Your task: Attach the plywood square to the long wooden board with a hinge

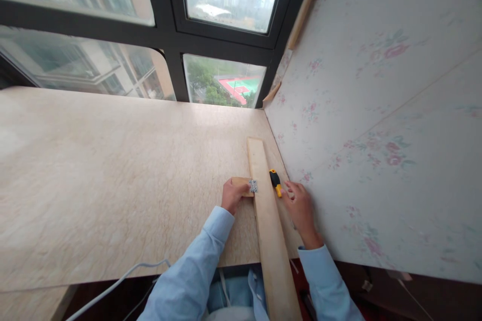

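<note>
A long wooden plank (269, 220) lies on the marbled tabletop (113, 175), running from the near edge toward the wall corner. A small wood block (241, 184) sits against its left side, joined by a silver hinge (253, 186). My left hand (233, 194) rests curled on that block, pressing it down. My right hand (299, 205) lies right of the plank with its fingers closed around a yellow and black screwdriver (275, 181), whose handle points away from me.
A floral-papered wall (376, 125) rises close on the right. Dark-framed windows (222, 45) stand behind the table. A white cable (124, 276) hangs below the table's near edge. Light blue sleeves cover both my arms.
</note>
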Available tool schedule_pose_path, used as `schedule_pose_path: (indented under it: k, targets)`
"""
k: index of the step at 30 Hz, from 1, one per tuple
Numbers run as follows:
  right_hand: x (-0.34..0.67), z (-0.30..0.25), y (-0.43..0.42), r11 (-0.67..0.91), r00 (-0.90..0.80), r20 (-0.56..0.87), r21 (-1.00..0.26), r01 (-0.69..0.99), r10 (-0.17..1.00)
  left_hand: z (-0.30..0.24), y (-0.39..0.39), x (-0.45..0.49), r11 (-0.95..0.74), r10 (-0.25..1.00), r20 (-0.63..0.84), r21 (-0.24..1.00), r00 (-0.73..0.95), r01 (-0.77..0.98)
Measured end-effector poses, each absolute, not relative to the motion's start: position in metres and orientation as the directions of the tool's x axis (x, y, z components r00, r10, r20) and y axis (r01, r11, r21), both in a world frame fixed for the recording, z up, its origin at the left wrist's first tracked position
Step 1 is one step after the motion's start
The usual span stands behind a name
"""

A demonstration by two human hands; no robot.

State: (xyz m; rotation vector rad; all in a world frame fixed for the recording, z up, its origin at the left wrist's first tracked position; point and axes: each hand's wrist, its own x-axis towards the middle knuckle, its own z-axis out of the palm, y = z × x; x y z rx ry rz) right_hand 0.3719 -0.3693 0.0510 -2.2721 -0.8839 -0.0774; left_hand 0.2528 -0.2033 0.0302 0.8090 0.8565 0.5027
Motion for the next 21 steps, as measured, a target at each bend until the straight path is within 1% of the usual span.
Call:
schedule_pose_path:
  k: [2, 5, 8, 12, 16, 17, 18, 19, 21]
  targets:
    - [0.383, 0.047, -0.368, -0.596, 0.785, 0.230, -0.540, 0.594, 0.575, 0.032, -0.203, 0.253, 0.611, 0.671, -0.469, 0.789, 0.574, -0.069]
    - [0.392, 0.044, -0.361, -0.606, 0.753, 0.117, -0.521, 0.601, 0.647, 0.032, -0.203, 0.252, 0.615, 0.667, -0.474, 0.786, 0.576, -0.066]
    - [0.393, 0.046, -0.354, -0.636, 0.751, 0.021, -0.516, 0.573, 0.660, 0.032, -0.204, 0.252, 0.617, 0.665, -0.471, 0.783, 0.579, -0.072]
    - [0.394, 0.053, -0.352, -0.659, 0.770, -0.039, -0.546, 0.517, 0.637, 0.030, -0.205, 0.251, 0.607, 0.678, -0.467, 0.791, 0.568, -0.074]
    - [0.397, 0.061, -0.359, -0.640, 0.776, -0.070, -0.614, 0.461, 0.626, 0.029, -0.204, 0.251, 0.605, 0.677, -0.465, 0.793, 0.570, -0.072]
    - [0.397, 0.063, -0.361, -0.626, 0.779, -0.073, -0.644, 0.440, 0.623, 0.029, -0.204, 0.251, 0.606, 0.675, -0.464, 0.792, 0.573, -0.073]
    - [0.397, 0.067, -0.363, -0.589, 0.787, -0.069, -0.703, 0.398, 0.614, 0.029, -0.204, 0.251, 0.606, 0.675, -0.462, 0.792, 0.575, -0.075]
    - [0.397, 0.070, -0.365, -0.516, 0.798, -0.057, -0.790, 0.331, 0.600, 0.028, -0.204, 0.251, 0.602, 0.677, -0.458, 0.795, 0.576, -0.076]
    - [0.394, 0.080, -0.368, -0.250, 0.809, -0.036, -0.958, 0.138, 0.586, 0.027, -0.204, 0.252, 0.595, 0.681, -0.450, 0.800, 0.578, -0.079]
